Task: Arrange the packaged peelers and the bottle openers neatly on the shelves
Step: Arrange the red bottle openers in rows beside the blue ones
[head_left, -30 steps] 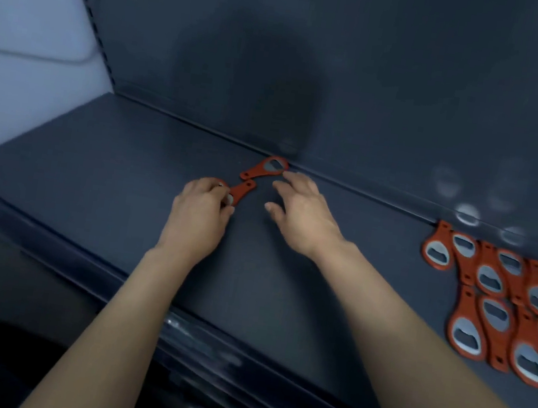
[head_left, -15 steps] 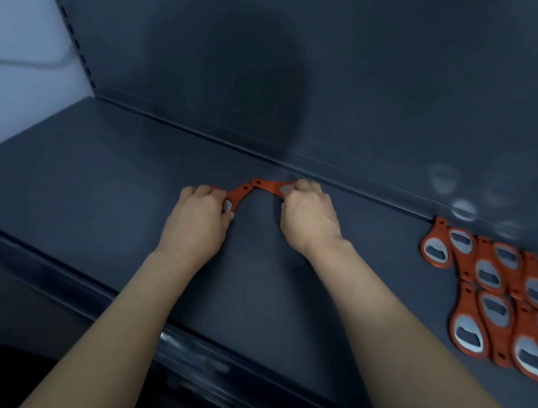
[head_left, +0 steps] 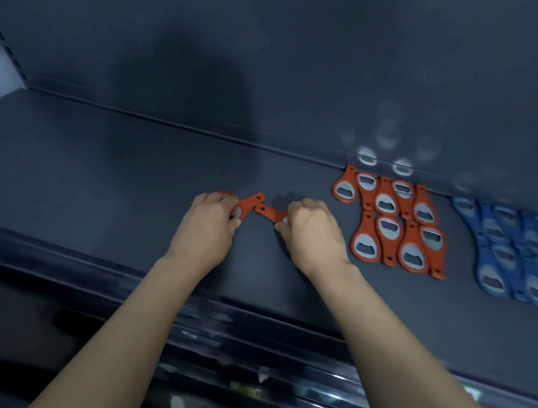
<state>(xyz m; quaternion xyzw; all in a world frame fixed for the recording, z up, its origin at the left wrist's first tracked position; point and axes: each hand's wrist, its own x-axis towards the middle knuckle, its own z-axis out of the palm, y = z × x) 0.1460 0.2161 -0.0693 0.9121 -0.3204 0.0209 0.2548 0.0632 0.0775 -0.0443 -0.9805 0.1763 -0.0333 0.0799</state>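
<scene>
Left hand (head_left: 211, 220) and right hand (head_left: 312, 232), each closed on one orange bottle opener (head_left: 247, 207) (head_left: 269, 213), flat with narrow handles nearly meeting, mid-shelf (head_left: 92, 172). Heads hidden by fingers. Orange group (head_left: 393, 221) and blue group (head_left: 523, 253), blurred and cropped, lie right.

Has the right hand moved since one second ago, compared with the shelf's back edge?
Yes. The right hand, then open by the back edge, has closed on an orange opener.

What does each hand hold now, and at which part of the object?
Each holds one flat orange bottle opener by its wide head end: left hand the left one, right hand the right one. The narrow handle ends point toward each other.
</scene>
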